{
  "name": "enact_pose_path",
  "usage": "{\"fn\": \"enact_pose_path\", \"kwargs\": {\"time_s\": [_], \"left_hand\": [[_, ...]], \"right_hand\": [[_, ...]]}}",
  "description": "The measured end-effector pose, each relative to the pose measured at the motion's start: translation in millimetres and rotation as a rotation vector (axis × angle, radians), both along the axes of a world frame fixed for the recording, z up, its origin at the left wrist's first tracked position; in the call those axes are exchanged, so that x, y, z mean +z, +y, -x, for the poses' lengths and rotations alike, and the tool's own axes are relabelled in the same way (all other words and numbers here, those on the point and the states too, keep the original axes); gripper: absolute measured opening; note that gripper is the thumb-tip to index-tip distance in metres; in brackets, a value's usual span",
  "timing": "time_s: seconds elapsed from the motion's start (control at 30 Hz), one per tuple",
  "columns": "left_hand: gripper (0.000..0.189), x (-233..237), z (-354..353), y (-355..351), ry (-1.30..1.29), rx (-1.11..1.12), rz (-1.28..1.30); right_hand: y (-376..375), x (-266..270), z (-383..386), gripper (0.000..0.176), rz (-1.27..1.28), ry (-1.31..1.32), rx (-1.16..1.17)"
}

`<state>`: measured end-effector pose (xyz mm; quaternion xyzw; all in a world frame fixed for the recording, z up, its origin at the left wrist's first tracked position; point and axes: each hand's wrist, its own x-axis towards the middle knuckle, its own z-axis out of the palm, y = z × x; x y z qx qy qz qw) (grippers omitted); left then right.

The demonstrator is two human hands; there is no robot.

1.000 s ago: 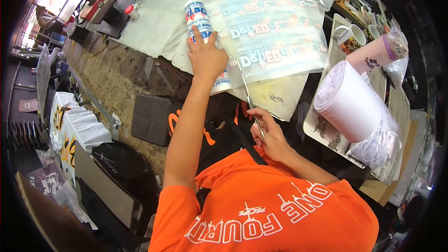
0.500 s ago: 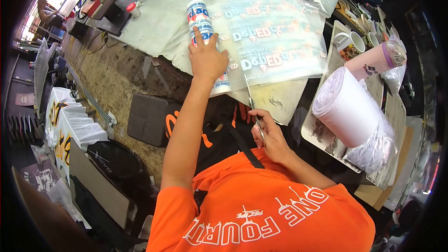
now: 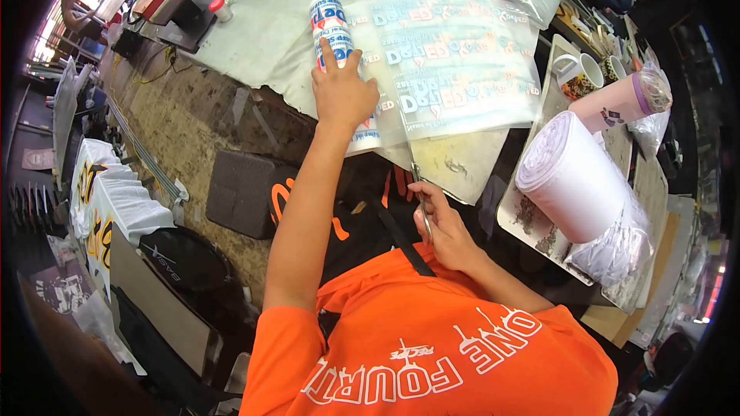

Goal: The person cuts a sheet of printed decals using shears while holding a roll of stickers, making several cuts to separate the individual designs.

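Head view: I see a white mug on the tray at right, contents hidden. Left hand lies open, fingers spread, pressing the printed film onto the surface; right hand is closed around scissors at the film's near edge.

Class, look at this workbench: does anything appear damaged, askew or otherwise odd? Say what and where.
The pale table cover is stained and scuffed at its near edge, just beyond the scissors in the right hand. The big white roll lies on a blotched tray.
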<state>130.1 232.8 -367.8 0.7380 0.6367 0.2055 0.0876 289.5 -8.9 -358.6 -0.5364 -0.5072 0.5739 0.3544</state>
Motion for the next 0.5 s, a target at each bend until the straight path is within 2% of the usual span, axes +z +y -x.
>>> {"fn": "enact_pose_path", "kwargs": {"time_s": [0.37, 0.43, 0.5], "left_hand": [[0.062, 1.9, -0.2, 0.1, 0.006, 0.008, 0.008], [0.063, 2.2, -0.2, 0.1, 0.008, 0.009, 0.021], [0.063, 1.9, 0.1, -0.3, 0.009, 0.009, 0.019]], "right_hand": [[-0.1, -6.3, -2.9, 0.037, 0.057, 0.043, -0.042], [-1.4, -5.4, -0.1, 0.037, 0.128, 0.172, -0.080], [-0.9, -5.4, 1.3, 0.037, 0.138, 0.185, -0.083]]}}
